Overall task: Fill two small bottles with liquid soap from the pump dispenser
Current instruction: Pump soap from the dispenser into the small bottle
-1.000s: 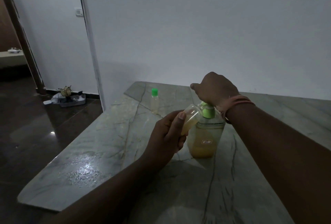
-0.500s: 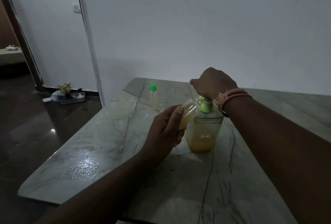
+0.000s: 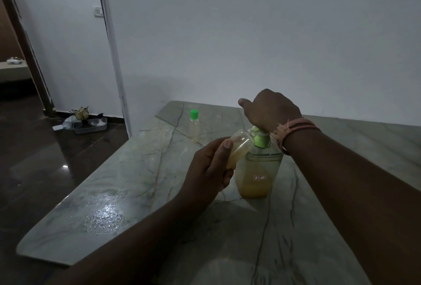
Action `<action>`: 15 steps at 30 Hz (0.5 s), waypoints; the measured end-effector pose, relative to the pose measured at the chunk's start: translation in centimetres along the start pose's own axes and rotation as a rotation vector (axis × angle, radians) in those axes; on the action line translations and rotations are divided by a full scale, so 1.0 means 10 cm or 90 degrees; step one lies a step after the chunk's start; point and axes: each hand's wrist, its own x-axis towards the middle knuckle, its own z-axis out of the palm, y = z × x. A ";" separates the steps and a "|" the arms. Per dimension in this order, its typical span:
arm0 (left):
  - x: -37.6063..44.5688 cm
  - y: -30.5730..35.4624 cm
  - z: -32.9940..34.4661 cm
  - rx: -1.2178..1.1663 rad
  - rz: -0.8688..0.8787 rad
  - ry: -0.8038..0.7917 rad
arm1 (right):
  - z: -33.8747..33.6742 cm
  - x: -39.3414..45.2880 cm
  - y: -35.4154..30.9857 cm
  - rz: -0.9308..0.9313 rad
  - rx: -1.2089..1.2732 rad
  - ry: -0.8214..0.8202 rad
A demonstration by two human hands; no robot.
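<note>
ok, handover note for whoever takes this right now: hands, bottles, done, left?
Left hand: grips the uncapped small bottle, tilted, its mouth at the pump spout; partly filled with yellowish soap.
Right hand: on top of the pump dispenser, pressing its green pump head.
Dispenser stands on the marble table, soap in its lower part.
Second small bottle: upright behind, green cap on, holds some pale liquid; looks done.
Left: finish filling the held bottle, cap it; its cap is not in view.

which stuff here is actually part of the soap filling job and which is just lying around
In the job: pump dispenser; small open bottle held in the left hand; right hand on the pump; capped small bottle.
Lying about: tray of clutter on the floor; wall switch.
</note>
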 end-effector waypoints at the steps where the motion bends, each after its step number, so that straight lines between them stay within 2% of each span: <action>1: 0.00 0.00 0.00 0.001 -0.002 0.002 | -0.01 0.00 -0.01 -0.003 -0.006 0.002; 5: -0.01 0.03 0.01 0.007 -0.007 0.001 | -0.07 0.00 -0.06 -0.025 -0.048 -0.015; 8: -0.01 0.05 0.02 0.011 0.001 -0.001 | -0.09 0.03 -0.08 -0.047 -0.086 0.011; 15: -0.02 0.07 0.02 0.001 -0.012 0.005 | 0.00 0.00 -0.02 -0.005 -0.018 -0.003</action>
